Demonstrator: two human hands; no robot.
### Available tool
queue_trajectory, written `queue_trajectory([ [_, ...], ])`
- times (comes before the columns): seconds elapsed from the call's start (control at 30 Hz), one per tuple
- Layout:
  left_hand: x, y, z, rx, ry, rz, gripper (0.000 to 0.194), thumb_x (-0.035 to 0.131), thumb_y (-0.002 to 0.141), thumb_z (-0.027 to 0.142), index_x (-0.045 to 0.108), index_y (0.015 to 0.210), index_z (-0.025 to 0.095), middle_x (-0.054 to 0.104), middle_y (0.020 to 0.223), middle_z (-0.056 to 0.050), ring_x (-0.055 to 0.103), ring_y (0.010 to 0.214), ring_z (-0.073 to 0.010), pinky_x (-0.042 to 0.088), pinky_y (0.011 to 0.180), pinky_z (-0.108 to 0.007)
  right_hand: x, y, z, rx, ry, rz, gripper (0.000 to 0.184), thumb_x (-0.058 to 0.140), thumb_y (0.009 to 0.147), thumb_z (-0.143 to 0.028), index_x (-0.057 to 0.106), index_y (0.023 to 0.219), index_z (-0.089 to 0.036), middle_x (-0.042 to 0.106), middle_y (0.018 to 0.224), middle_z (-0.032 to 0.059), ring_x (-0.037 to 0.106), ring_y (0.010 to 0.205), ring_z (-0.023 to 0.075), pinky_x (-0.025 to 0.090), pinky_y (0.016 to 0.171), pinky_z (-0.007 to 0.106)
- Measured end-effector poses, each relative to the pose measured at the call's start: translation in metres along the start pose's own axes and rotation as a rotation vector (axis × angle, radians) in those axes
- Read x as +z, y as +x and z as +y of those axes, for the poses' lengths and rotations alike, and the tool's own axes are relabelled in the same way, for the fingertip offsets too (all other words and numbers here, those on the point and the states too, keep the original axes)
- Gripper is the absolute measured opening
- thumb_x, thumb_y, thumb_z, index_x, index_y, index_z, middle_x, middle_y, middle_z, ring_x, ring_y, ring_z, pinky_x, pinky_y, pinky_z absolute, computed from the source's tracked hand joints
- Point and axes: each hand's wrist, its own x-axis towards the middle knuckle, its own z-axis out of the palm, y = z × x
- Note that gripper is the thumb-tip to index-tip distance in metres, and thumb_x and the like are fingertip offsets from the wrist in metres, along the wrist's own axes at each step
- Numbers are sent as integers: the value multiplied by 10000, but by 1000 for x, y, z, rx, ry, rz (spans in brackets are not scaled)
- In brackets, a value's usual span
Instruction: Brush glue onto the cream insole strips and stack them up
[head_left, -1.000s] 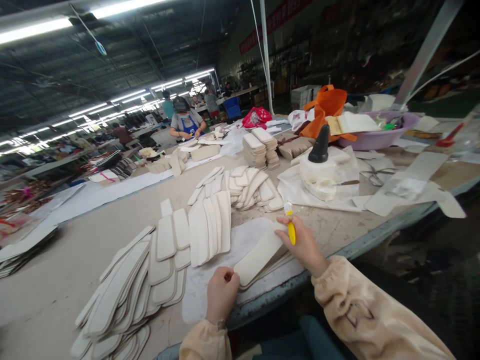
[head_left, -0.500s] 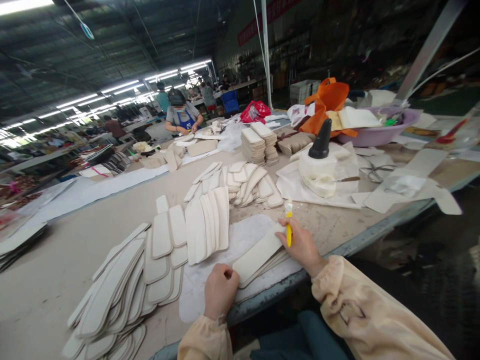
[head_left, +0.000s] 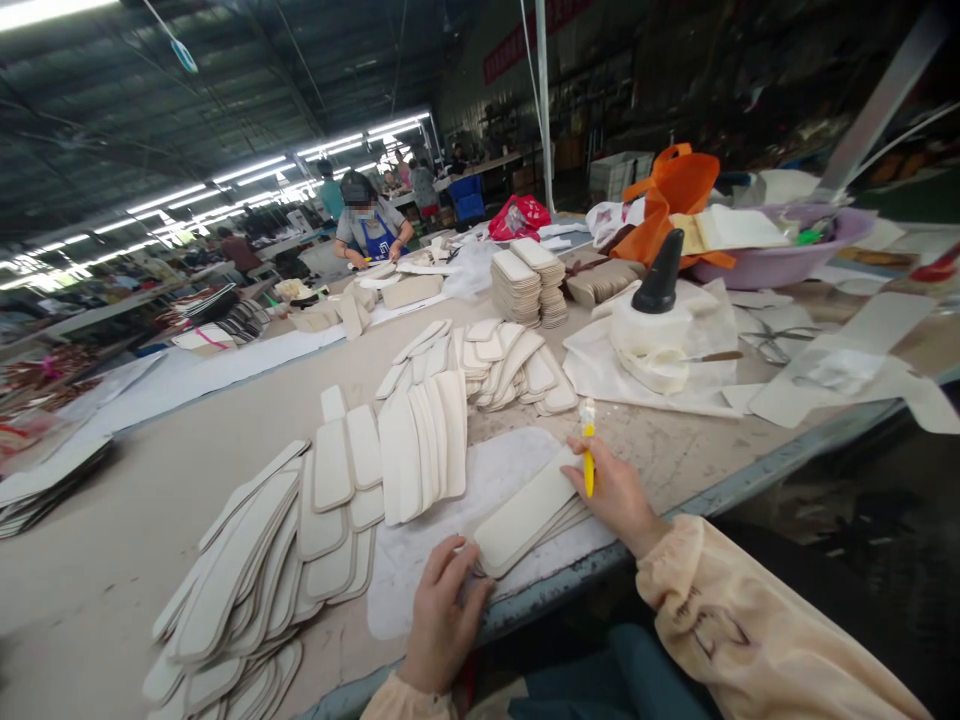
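Observation:
My right hand [head_left: 616, 498] is closed around a brush with a yellow handle [head_left: 589, 472], its whitish bristle end pointing away from me. The fingers of that hand also rest at the far right end of a small fanned stack of off-white, round-cornered panels [head_left: 525, 512]. At the stack's near left end is my left hand [head_left: 448, 612], fingers apart and the tips by the panel's corner; whether they touch it I cannot tell. Under the stack lies a white sheet [head_left: 397, 560]. Just left of it, more panels [head_left: 424, 450] stand overlapped in a fan.
Many loose panels [head_left: 240, 570] spread over the table's left. A white glue container with a black cone [head_left: 656, 275] stands at right, near scissors [head_left: 776, 340], a purple basin [head_left: 795, 260] and an orange bag [head_left: 671, 200]. Across the table a co-worker [head_left: 373, 225] handles pieces.
My left hand has opened from a curled grip at the panel's end to spread fingers. The right hand keeps the brush in nearly the same place. The view has shifted slightly.

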Motion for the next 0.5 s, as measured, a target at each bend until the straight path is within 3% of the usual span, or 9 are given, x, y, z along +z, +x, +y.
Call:
queue_trajectory([
  [0.13, 2, -2, 0, 197, 62, -79, 267, 586, 822, 197, 676, 1061, 275, 673, 1066, -86, 620, 960, -212, 524, 853, -372, 2, -1, 1, -28, 2, 13, 187, 556, 796, -250, 473, 963, -260, 673, 1125, 73, 666, 964, 300, 544, 773, 470],
  [0.5, 3, 1, -2, 290, 140, -80, 240, 581, 833, 175, 684, 1028, 269, 700, 1016, -56, 629, 883, -179, 536, 813, -327, 1, -1, 7, -28, -42, 49, 250, 534, 821, -259, 468, 1062, -251, 656, 1131, 70, 662, 950, 287, 539, 777, 437],
])
